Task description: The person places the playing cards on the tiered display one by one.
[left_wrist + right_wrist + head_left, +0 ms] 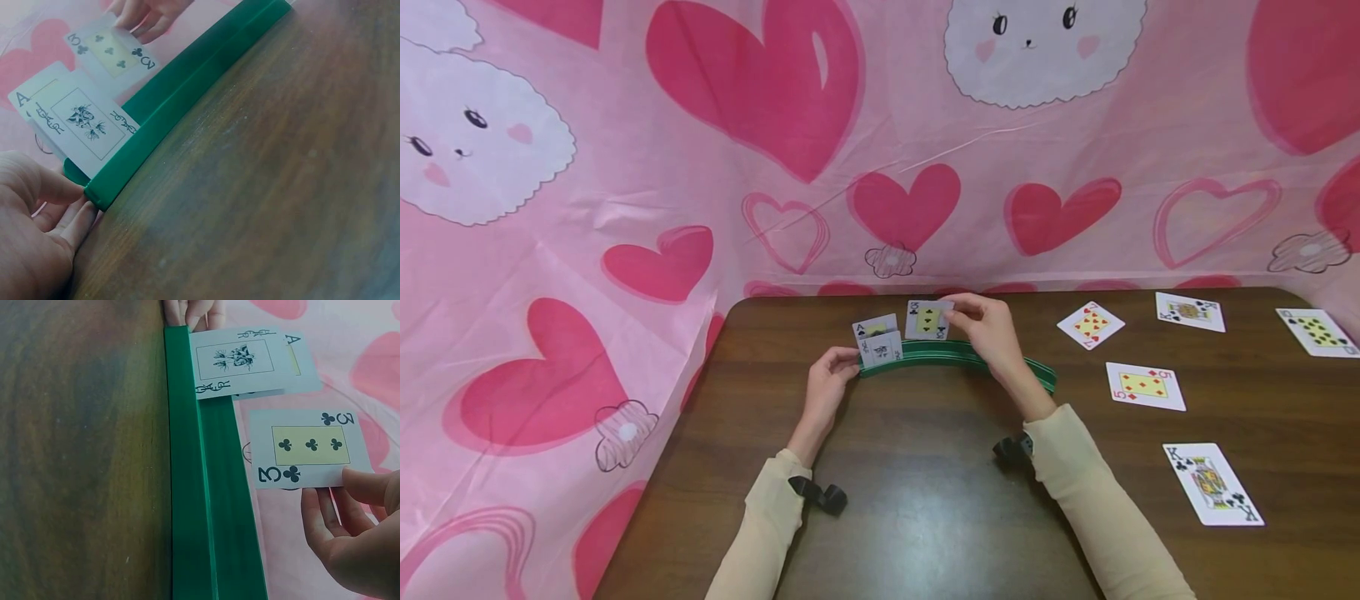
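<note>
A curved green playing card holder (940,353) stands on the table, with a joker card (881,350) upright in its left end. Behind the joker an ace (24,94) shows its upper edge; most of its face is covered. My left hand (829,379) grips the holder's left end between thumb and fingers, as the left wrist view shows. With thumb and fingertips, my right hand (988,333) pinches one edge of a three of clubs (309,449). That card is above and behind the holder, to the right of the joker, apart from both.
Face-up cards lie on the right of the brown table (925,500): a seven of diamonds (1091,325), a five of diamonds (1146,387), two kings, the nearer of clubs (1213,484), and a black-pip card (1318,332). A pink heart-patterned cloth (985,225) hangs behind.
</note>
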The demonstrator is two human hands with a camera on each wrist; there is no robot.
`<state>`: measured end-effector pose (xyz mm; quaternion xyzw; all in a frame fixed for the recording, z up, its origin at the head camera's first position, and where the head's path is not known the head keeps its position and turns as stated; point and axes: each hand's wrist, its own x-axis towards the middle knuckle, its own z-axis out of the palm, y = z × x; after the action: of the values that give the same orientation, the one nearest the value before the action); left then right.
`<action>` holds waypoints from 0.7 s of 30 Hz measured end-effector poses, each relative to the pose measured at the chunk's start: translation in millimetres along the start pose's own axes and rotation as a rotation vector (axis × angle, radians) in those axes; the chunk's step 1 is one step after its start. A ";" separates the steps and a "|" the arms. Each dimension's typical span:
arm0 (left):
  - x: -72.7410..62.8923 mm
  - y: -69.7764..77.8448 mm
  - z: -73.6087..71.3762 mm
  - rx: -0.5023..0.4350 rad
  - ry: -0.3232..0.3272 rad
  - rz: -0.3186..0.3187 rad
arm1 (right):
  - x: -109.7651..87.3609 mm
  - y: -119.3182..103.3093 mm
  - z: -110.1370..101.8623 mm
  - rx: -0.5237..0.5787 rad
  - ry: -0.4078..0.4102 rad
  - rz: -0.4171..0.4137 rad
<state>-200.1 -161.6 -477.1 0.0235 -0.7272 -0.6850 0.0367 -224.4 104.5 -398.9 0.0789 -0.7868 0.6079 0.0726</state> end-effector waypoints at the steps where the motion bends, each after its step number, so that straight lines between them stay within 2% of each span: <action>1: -0.2 0.7 0.0 0.000 0.000 -0.004 | 0.3 0.7 0.5 0.000 -0.003 -0.001; 4: -2.5 6.4 0.2 0.006 -0.004 -0.012 | 0.7 2.2 1.7 0.013 -0.009 -0.007; 11: -18.7 32.5 2.3 0.004 -0.017 0.009 | -0.7 3.3 2.7 0.023 -0.032 0.007; 21: -19.7 33.8 2.8 0.001 -0.014 -0.001 | -0.5 6.0 5.4 0.022 -0.078 0.023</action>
<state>-180.1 -155.0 -443.9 0.0193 -0.7279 -0.6847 0.0313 -225.2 100.7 -406.0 0.0943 -0.7830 0.6139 0.0340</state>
